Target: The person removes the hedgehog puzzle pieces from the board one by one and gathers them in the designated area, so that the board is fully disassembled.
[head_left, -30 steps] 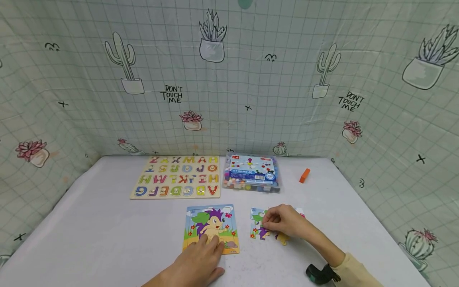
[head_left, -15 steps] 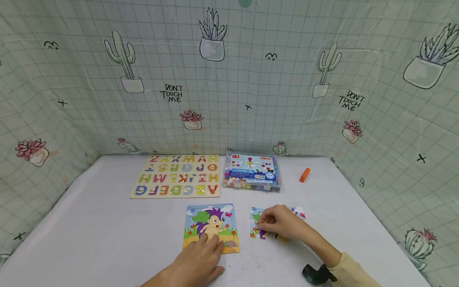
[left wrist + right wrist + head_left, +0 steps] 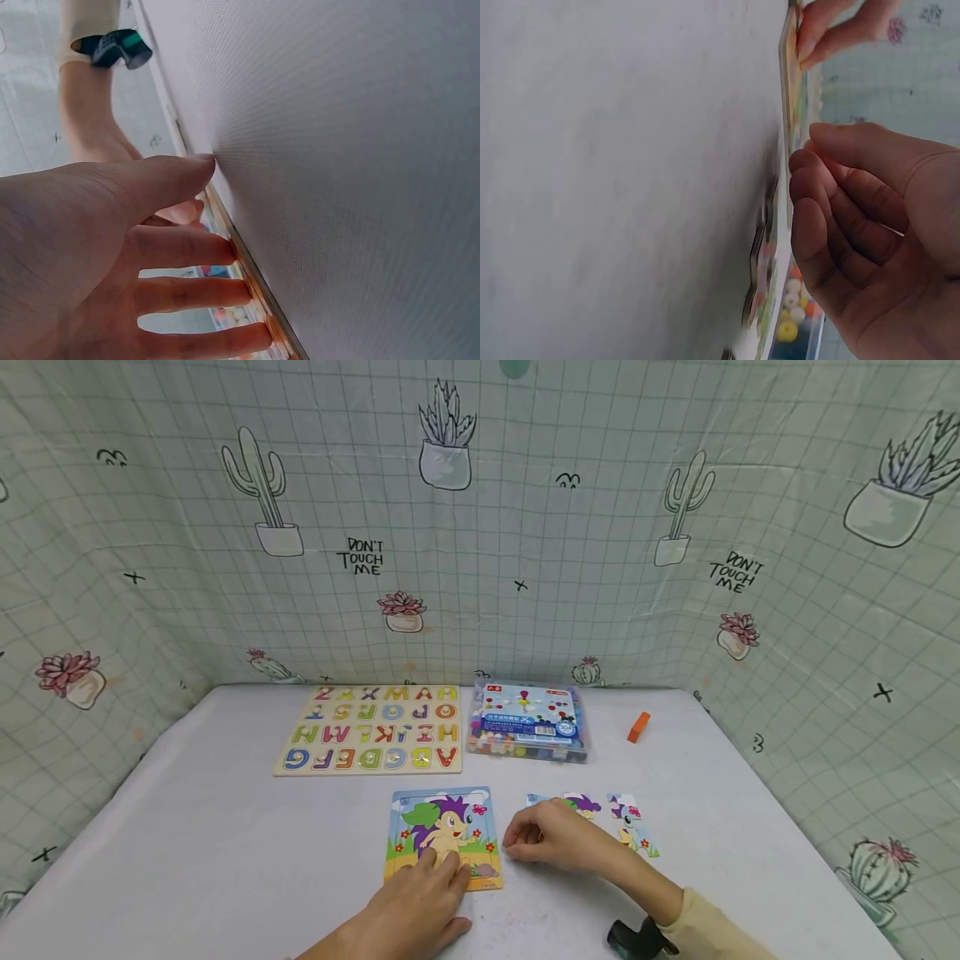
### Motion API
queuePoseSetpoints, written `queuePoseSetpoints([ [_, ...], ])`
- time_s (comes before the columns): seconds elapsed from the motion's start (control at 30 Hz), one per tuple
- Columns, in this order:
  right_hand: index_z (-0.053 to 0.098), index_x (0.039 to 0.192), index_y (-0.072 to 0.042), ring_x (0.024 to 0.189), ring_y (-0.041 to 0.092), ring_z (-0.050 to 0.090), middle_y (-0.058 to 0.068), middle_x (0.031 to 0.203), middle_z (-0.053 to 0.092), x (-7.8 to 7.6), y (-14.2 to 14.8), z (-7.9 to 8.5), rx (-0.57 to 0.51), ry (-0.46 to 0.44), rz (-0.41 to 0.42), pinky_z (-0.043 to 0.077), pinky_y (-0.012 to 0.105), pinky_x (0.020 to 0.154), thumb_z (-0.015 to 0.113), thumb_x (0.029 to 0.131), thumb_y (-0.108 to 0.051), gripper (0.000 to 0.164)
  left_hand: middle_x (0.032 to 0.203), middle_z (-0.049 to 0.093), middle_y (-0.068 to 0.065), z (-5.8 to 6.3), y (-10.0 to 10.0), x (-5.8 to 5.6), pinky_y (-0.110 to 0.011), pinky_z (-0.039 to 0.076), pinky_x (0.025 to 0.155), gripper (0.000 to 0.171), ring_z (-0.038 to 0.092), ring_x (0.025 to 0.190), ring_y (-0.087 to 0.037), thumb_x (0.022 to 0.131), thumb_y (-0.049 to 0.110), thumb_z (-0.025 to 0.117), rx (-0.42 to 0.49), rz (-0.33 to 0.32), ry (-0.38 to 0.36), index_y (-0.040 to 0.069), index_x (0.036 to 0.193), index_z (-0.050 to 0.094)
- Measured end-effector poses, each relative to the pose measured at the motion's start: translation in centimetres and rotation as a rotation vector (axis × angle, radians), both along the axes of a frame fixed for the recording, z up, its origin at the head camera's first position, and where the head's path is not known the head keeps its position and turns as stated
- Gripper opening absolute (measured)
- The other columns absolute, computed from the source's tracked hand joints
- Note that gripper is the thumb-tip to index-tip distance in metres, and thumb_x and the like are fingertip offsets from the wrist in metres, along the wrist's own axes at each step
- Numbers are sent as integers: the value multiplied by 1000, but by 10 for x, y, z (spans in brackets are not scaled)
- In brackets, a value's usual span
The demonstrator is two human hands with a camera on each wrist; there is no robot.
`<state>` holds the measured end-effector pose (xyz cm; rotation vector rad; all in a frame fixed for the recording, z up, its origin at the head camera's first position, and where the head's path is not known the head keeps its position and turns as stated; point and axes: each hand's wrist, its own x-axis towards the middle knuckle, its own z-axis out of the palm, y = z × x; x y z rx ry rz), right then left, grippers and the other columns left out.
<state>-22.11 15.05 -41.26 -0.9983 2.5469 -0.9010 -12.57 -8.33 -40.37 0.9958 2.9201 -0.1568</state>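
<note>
White table point(image 3: 262, 843), box point(image 3: 528, 718) of beads point(image 3: 787, 331); left fingers point(image 3: 426, 862) touching hedgehog puzzle point(image 3: 447, 818).

The worktop point(image 3: 202, 868) is white and flat. Near its middle lies a hedgehog board point(image 3: 442, 818). Around that, with six o'clock at the near side, a letter board point(image 3: 367, 731) lies at eleven o'clock. A clear box point(image 3: 528, 714) with coloured beads point(image 3: 501, 748) lies at one o'clock. An orange block point(image 3: 639, 727) lies at two o'clock. Loose puzzle pieces point(image 3: 624, 807) lie at three o'clock, partly hidden.
</note>
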Motion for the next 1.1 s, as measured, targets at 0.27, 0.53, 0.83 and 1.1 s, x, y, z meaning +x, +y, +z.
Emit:
queuePoseSetpoints([
  [0.27, 74, 90, -15, 66, -6, 51, -14, 76, 64, 8, -22, 2, -14, 3, 68, 48, 15, 62, 73, 88, -19, 5, 114, 58, -1, -2, 0, 0, -30, 54, 68, 55, 51, 89, -17, 90, 54, 63, 3, -8, 28, 14, 126, 63],
  [0.53, 74, 94, -15, 68, -6, 54, -13, 80, 65, 10, -33, 2, 11, -1, 97, 49, 14, 65, 73, 88, -21, 9, 114, 58, -1, -3, -1, -1, -30, 54, 67, 55, 50, 88, -17, 90, 54, 63, -1, -6, 29, 13, 126, 63],
  [0.83, 75, 93, -16, 68, -6, 54, -14, 79, 64, 11, -35, 0, 14, -5, 99, 49, 14, 63, 72, 89, -17, 5, 114, 57, 0, -2, 0, -1, -31, 54, 67, 55, 50, 87, -17, 89, 55, 63, -11, -1, 24, 14, 127, 62],
  [1.1, 75, 91, -16, 66, -7, 53, -13, 77, 64, 12, -35, -3, -12, -15, 110, 49, 14, 61, 72, 89, -17, 3, 115, 56, 0, -4, 1, 0, -33, 54, 69, 58, 50, 90, -18, 90, 58, 60, -37, 7, 35, 15, 129, 61],
])
